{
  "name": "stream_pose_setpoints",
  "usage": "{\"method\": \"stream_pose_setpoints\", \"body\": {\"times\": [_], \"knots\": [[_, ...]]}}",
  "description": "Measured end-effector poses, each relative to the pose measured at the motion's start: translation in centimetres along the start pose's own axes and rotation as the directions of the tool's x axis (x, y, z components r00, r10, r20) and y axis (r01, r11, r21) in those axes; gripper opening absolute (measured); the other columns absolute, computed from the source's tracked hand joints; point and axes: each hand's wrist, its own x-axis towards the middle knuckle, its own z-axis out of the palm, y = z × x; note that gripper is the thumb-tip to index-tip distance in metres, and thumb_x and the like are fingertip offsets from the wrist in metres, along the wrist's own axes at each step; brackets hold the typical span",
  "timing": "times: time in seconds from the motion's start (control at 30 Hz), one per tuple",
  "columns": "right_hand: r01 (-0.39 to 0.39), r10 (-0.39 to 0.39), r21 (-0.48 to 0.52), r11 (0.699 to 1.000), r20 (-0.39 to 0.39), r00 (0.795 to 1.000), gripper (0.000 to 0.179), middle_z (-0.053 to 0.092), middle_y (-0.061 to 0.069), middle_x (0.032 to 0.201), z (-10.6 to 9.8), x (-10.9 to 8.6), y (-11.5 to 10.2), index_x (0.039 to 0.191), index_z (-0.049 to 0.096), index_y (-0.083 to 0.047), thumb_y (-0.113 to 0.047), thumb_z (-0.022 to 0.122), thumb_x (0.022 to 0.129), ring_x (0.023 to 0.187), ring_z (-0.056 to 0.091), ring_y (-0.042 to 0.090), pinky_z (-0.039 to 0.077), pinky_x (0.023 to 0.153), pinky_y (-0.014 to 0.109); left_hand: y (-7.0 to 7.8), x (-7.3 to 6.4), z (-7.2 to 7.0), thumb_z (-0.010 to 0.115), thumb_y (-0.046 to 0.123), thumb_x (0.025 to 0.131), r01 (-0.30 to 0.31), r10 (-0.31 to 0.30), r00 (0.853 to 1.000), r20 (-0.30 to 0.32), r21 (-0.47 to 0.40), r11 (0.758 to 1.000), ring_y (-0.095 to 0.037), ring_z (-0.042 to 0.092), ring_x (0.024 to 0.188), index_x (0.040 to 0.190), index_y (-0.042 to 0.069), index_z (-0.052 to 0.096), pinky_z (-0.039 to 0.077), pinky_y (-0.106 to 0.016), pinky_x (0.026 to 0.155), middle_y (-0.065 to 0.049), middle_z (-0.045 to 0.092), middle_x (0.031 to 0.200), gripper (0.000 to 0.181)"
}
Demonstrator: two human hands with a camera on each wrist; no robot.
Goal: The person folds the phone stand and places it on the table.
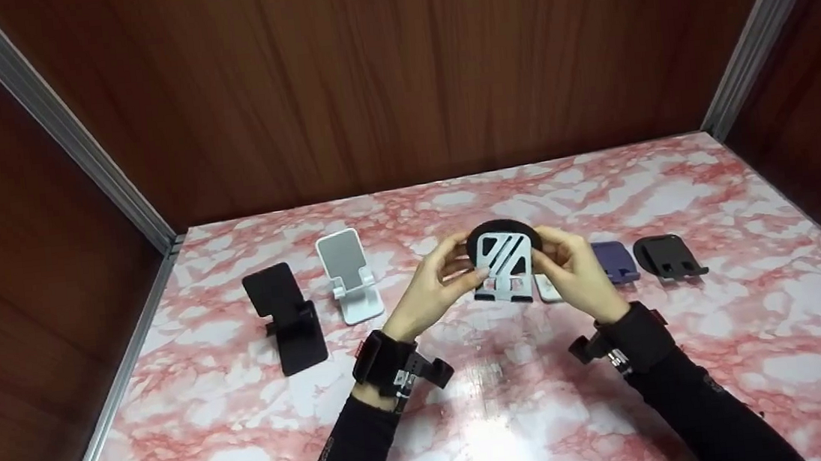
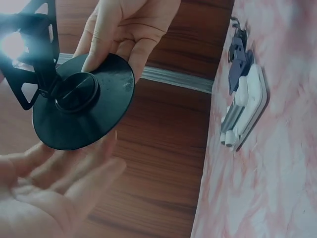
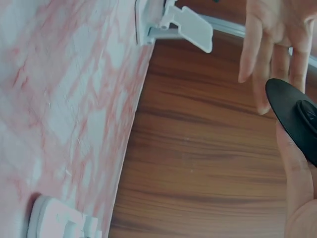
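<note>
A phone stand with a round black base (image 2: 111, 89) and a slotted plate (image 1: 504, 251) is held up above the table. My right hand (image 1: 572, 264) pinches the edge of the round base, its thumb lying on the base's face in the left wrist view. On the other side is my left hand (image 1: 434, 285), its fingers fairly straight and close to the base's rim; in the left wrist view this hand (image 2: 54, 191) is slightly blurred. Whether its fingertips touch the rim is hard to tell.
Left on the marbled table (image 1: 251, 456) stand an unfolded black phone stand (image 1: 287, 318) and an unfolded white one (image 1: 349, 274). To the right lie a folded white stand (image 2: 250, 101), partly hidden in the head view, a purple one (image 1: 615, 262) and a black one (image 1: 669, 257). Wooden panels (image 1: 395, 74) enclose the table.
</note>
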Motion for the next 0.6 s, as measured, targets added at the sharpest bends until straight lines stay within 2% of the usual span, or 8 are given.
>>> {"method": "stream_pose_setpoints", "body": {"times": [0.13, 0.3, 0.43, 0.6], "knots": [[-0.012, 0.012, -0.009, 1.000, 0.021, 1.000, 0.021, 0.069, -0.011, 0.083, -0.3, 0.0, 0.4, 0.107, 0.060, 0.012, 0.011, 0.050, 0.088, 0.074, 0.067, 0.006, 0.058, 0.066, 0.024, -1.2, 0.4, 0.0, 0.062, 0.008, 0.086, 0.017, -0.017, 1.000, 0.017, -0.024, 1.000, -0.031, 0.057, 0.107, 0.132, 0.002, 0.045, 0.050, -0.027, 0.090, -0.019, 0.056, 0.121, 0.050], [-0.075, 0.073, 0.026, 0.997, 0.077, 0.994, 0.024, 0.070, -0.011, 0.086, -0.4, 0.0, 0.5, 0.112, 0.057, 0.012, 0.005, 0.051, 0.090, 0.079, 0.067, 0.007, 0.058, 0.069, 0.026, -2.9, 0.9, 0.1, 0.065, 0.011, 0.084, 0.074, -0.076, 0.997, -0.023, -0.074, 0.995, -0.022, 0.060, 0.096, 0.129, 0.006, 0.050, 0.052, -0.025, 0.082, -0.014, 0.059, 0.115, 0.047], [-0.148, 0.140, 0.058, 0.987, 0.126, 0.982, 0.027, 0.071, -0.009, 0.089, -0.4, -0.1, 0.6, 0.116, 0.055, 0.011, 0.000, 0.050, 0.092, 0.082, 0.068, 0.009, 0.058, 0.073, 0.028, -3.3, 1.0, 0.3, 0.067, 0.014, 0.082, 0.116, -0.125, 0.990, -0.068, -0.130, 0.985, -0.016, 0.064, 0.089, 0.123, 0.006, 0.054, 0.054, -0.027, 0.082, -0.012, 0.062, 0.109, 0.044], [-0.217, 0.210, 0.032, 0.976, 0.152, 0.966, 0.028, 0.070, -0.006, 0.091, -0.4, -0.2, 0.6, 0.119, 0.053, 0.008, -0.004, 0.048, 0.094, 0.083, 0.068, 0.009, 0.058, 0.073, 0.027, -3.6, 1.1, 0.4, 0.067, 0.012, 0.080, 0.139, -0.166, 0.982, -0.087, -0.253, 0.957, -0.016, 0.064, 0.087, 0.119, 0.001, 0.056, 0.056, -0.033, 0.082, -0.010, 0.060, 0.102, 0.042]]}}
